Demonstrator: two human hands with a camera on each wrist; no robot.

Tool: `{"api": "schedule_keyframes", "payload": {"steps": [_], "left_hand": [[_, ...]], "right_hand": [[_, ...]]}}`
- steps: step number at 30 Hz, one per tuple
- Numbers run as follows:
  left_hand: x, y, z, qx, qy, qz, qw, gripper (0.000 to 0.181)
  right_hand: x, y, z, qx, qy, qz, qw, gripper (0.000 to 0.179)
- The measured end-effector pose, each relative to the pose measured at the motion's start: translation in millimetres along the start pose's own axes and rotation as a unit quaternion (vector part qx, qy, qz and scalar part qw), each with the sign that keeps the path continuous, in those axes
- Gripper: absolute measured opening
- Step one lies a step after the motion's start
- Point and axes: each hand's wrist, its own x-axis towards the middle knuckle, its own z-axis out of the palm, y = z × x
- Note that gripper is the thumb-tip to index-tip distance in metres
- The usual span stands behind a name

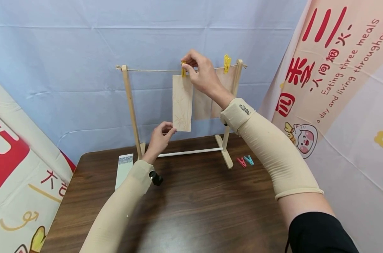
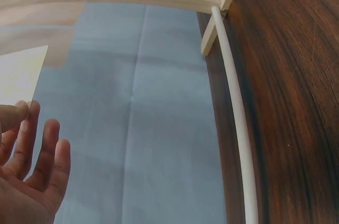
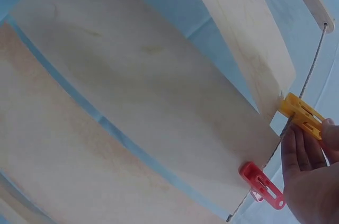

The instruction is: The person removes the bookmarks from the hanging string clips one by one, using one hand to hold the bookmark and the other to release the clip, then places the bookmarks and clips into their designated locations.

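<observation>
In the head view, a pale card with a bamboo drawing point(image 1: 182, 103) hangs upright below a string point(image 1: 153, 70). My right hand point(image 1: 202, 72) pinches a yellow clothespin point(image 1: 183, 69) at the card's top edge. The right wrist view shows that yellow clothespin point(image 3: 301, 114) across the string, its jaws at the card's point(image 3: 246, 33) top end; how firmly they grip cannot be told. With thumb and fingertip, my left hand point(image 1: 161, 138) pinches the card's lower left corner. In the left wrist view, this hand's point(image 2: 34, 166) other fingers are spread away from the card point(image 2: 24, 73).
The string spans a wooden frame point(image 1: 132, 105) with a white bottom bar point(image 1: 191, 152). More cards point(image 1: 202, 103) hang at right, with a red clothespin point(image 3: 262, 186) and another yellow one point(image 1: 227, 64). Red point(image 1: 241, 162) and blue point(image 1: 249, 160) clothespins and a pale green card point(image 1: 124, 170) lie on the table point(image 1: 204, 203).
</observation>
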Motion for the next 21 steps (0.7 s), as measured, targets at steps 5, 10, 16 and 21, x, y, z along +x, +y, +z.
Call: {"api": "schedule_keyframes", "payload": {"steps": [5, 10, 16, 21], "left_hand": [[-1.2, 0.2, -0.3, 0.001, 0.003, -0.001, 1.0, 0.019], [-1.8, -0.9, -0.5, 0.001, 0.004, -0.001, 1.0, 0.02], [-2.9, -3.0, -1.3, 0.002, 0.008, 0.004, 1.0, 0.019], [-4.4, -3.8, -1.5, 0.001, 0.012, 0.008, 0.9999, 0.018]], "right_hand": [[1.3, 0.3, 0.1, 0.009, 0.012, -0.009, 0.9998, 0.013], [1.9, -0.2, 0.2, 0.017, 0.027, -0.019, 0.9993, 0.011], [1.8, -0.4, 1.0, 0.019, 0.042, -0.031, 0.9984, 0.013], [1.4, -2.8, 2.1, 0.022, 0.053, -0.037, 0.9977, 0.012]]}}
